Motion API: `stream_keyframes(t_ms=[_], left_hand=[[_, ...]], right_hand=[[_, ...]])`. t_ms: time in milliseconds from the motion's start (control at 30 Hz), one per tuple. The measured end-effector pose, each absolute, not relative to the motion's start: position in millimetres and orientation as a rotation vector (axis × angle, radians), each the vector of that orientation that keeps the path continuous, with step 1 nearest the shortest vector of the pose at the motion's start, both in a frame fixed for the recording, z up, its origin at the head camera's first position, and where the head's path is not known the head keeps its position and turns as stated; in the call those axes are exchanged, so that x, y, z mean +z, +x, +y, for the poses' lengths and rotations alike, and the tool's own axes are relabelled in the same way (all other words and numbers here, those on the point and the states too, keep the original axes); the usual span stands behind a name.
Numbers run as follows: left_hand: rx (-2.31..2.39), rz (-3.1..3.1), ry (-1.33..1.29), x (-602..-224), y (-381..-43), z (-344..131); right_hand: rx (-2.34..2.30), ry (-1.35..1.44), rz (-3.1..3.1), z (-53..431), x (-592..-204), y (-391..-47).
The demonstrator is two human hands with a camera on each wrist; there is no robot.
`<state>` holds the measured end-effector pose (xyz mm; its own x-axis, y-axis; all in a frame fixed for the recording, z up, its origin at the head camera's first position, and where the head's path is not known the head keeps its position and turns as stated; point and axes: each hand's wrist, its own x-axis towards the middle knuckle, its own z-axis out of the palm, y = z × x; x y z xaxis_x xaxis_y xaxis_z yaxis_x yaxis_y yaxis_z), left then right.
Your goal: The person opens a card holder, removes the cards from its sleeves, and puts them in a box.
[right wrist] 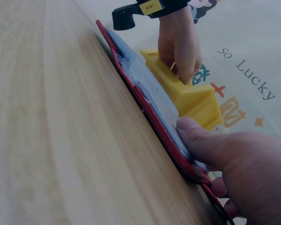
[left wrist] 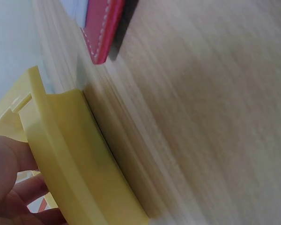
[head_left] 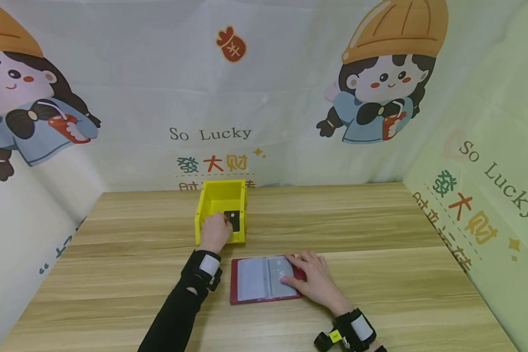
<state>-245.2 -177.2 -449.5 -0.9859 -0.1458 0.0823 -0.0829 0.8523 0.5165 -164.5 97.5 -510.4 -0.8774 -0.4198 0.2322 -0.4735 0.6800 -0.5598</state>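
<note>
My left hand [head_left: 215, 232] reaches down into a yellow bin [head_left: 222, 187], its fingers bent. The fingertips are right at the left edge of a black card [head_left: 234, 222] inside the bin; whether they grip it I cannot tell. In the left wrist view, the bin's wall partly hides the fingers [left wrist: 30, 190]. Nearer to me, a red card holder [head_left: 234, 288] lies spread open, showing clear plastic sleeves [head_left: 252, 278]. My right hand [head_left: 319, 283] holds its right side, with the thumb [right wrist: 196, 136] on the sleeves and other fingers at the cover's edge.
The wooden table [head_left: 378, 234] runs back to a printed cloth backdrop [head_left: 286, 98], which also hangs along both sides. The bin stands near the table's back edge, behind the card holder and slightly left. Each wrist wears a black strap with a small camera.
</note>
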Motion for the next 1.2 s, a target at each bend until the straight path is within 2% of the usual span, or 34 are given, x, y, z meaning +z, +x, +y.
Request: stream_keyframes(t_ms=[367, 667, 900, 1200], left_hand=[[-0.767, -2.945, 0.189, -448.1, -243.3, -175.5], [-0.733, -2.715, 0.024, -451.1, -231.5, -173.4], [-0.847, -2.567, -0.098, -444.1, -206.6, -161.3], [-1.077, -2.844, -0.209, -442.3, -165.1, -141.2]], right_hand=[[0.979, 0.738, -2.808, 96.4, -510.2, -164.7], [0.979, 0.743, -2.804, 95.6, -510.8, -164.8], [0.982, 0.734, -2.807, 95.8, -509.8, -164.0], [0.974, 0.727, -2.816, 96.5, -510.5, -164.9]])
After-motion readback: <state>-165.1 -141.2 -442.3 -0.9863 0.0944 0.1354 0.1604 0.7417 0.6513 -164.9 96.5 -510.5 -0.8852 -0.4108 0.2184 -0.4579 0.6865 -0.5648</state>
